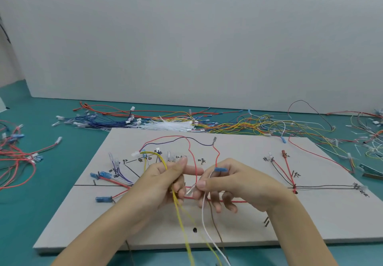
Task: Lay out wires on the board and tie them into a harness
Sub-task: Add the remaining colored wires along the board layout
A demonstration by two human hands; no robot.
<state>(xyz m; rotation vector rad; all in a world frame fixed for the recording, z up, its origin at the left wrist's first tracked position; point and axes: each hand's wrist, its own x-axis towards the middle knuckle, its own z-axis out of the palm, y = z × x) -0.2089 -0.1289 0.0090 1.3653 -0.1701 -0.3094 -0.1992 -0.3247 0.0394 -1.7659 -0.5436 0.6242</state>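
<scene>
Worktop: a teal-green table surface spreading past the work area on every side.
Backdrop: a plain pale grey wall panel, upright at the table's far edge.
Right edge: a dark metal clip-like tool (only partly in view) lying flat on the teal.
Far left: a dark strip slanting across the corner.

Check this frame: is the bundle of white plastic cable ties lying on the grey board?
No: the bundle of white plastic cable ties lies on the teal table, just beyond the far edge of the grey board.
</scene>
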